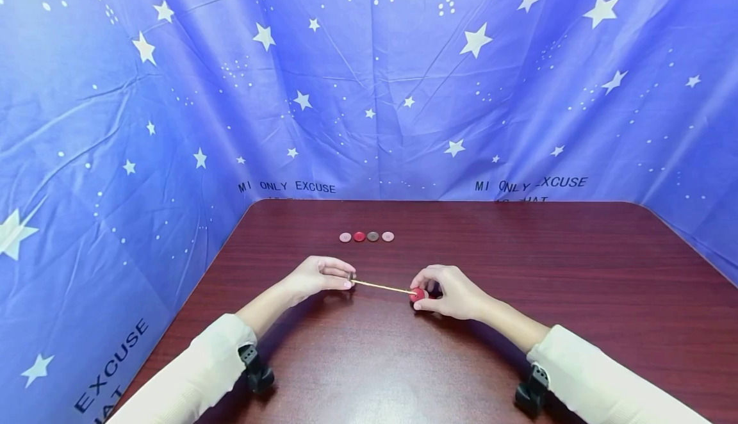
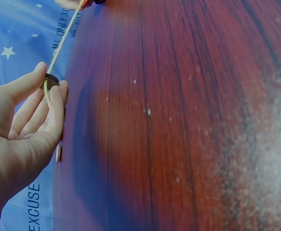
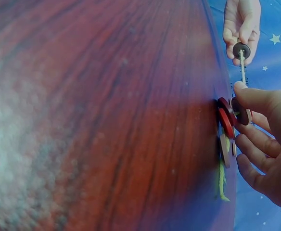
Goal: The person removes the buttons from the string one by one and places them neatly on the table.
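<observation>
Between thumb and fingers, my left hand (image 1: 311, 278) pinches a dark brown button (image 2: 51, 79) with a yellow cord (image 1: 380, 286) running through it. The cord stretches nearly straight across to my right hand (image 1: 452, 293). There, thumb and fingertips grip a dark button (image 3: 237, 111) among several threaded ones, including a red button (image 3: 224, 122) and a pinkish button (image 3: 225, 150). Below these buttons hangs the cord's loose yellow tail (image 3: 222, 180). Part of the threaded group is hidden by the right fingers in the head view.
Farther back on the dark red wooden table (image 1: 519, 244) lies a short row of loose buttons: a pink button (image 1: 345, 237), a red button (image 1: 360, 237), a brown button (image 1: 373, 237) and another pink button (image 1: 388, 237). Blue star-printed cloth (image 1: 375, 91) hangs behind and at the left.
</observation>
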